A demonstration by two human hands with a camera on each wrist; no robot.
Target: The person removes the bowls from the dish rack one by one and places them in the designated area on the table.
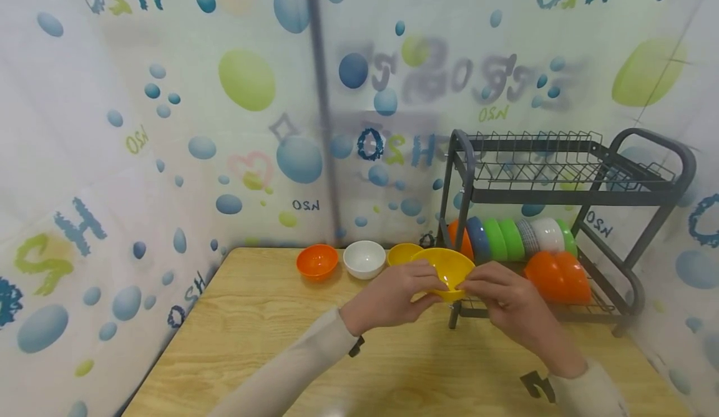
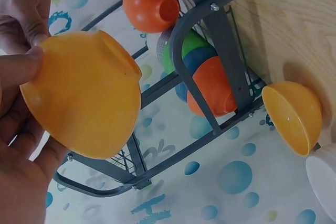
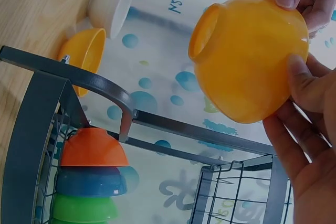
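A yellow bowl is held up above the table, its inside tilted toward the head camera. The left hand pinches its rim from the left, thumb low and fingers over the edge. On the other side, the right hand pinches the rim too. Both wrist views show the bowl's rounded outside and foot ring. Behind it on the table stand a second yellow bowl, a white bowl and an orange bowl in a row, all upright.
A dark two-tier dish rack stands at the right. Its lower tier holds several bowls on edge, among them green bowls, a blue bowl and orange bowls. The wooden table meets a patterned curtain at the back.
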